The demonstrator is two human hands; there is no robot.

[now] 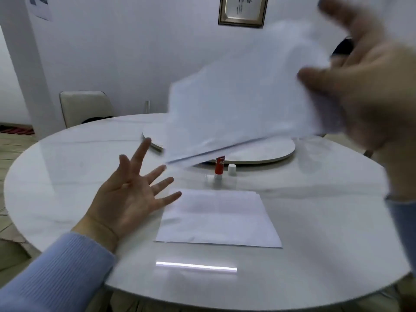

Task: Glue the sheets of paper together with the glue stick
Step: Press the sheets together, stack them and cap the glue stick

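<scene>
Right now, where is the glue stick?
In the head view the glue stick stands upright near the middle of the table, just beyond the flat sheet, with its white cap beside it on the right.

White sheet (218, 219) flat; glue stick (219, 167) upright

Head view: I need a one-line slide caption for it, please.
Right hand lifts paper sheets above the table; open left hand beside a flat sheet, uncapped glue stick behind.

glue stick (219, 167) behind sheet (218, 218), cap (231, 169) beside
</scene>
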